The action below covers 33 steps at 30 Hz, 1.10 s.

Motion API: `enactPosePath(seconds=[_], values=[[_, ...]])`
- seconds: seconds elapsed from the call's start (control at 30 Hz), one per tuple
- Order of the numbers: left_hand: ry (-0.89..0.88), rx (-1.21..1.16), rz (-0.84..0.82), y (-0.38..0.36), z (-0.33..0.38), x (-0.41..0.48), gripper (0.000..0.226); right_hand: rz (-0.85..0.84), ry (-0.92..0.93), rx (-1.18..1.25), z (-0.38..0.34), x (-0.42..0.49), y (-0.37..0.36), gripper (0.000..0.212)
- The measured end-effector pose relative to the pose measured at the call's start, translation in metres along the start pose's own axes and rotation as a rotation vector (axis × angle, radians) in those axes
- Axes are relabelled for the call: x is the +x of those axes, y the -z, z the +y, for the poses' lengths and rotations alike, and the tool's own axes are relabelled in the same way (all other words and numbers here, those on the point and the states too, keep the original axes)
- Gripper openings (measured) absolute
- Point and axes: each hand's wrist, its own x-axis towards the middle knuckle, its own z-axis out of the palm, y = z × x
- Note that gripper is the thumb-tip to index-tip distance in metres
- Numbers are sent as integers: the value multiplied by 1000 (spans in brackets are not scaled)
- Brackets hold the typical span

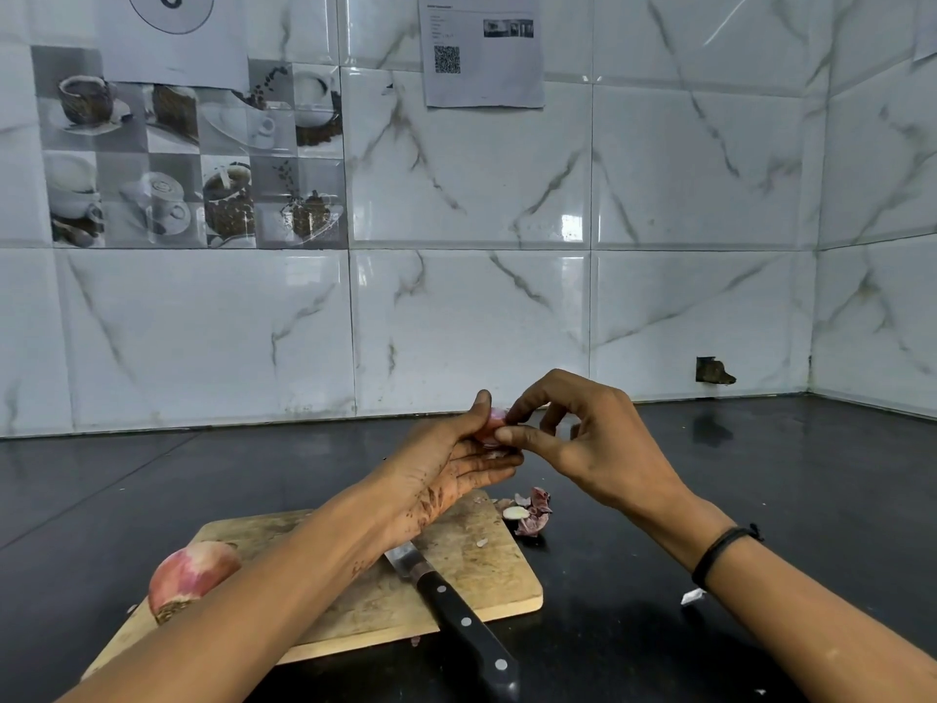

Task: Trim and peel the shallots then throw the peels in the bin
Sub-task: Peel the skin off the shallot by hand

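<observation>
Left hand: clamped on the held shallot, steadying it above the board's far edge.
Right hand: thumb and forefinger pinched its skin, probably to strip it.
Shallots: two; the second shallot waited near left on the cutting board.
Knife: one, laid down, freeing both hands.
Peels: one heap on the counter; no bin visible.

A: Where does the one view look from?
B: The person's head, facing forward and down across a dark counter to the tiled wall at the far side.
A: How near?
B: Close: left hand and right hand meet mid-frame, cutting board nearer.
</observation>
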Motion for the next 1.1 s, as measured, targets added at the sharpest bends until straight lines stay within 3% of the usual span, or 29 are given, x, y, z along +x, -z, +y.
enactPosePath(seconds=[0.37, 0.53, 0.7, 0.97, 1.1], values=[[-28, 14, 33, -1, -2, 7, 40, -50, 41, -76, 6, 1, -2, 13], [-54, 40, 54, 0, -4, 7, 26, -71, 106, -115, 9, 1, -5, 10], [-47, -13, 58, -2, -4, 7, 26, -119, 159, -171, 9, 0, -12, 6], [-75, -14, 20, -8, -1, 2, 37, 29, 17, -45, 4, 1, -4, 37], [-81, -10, 30, -7, 0, 1, 40, 25, 9, -56, 3, 1, -1, 34]])
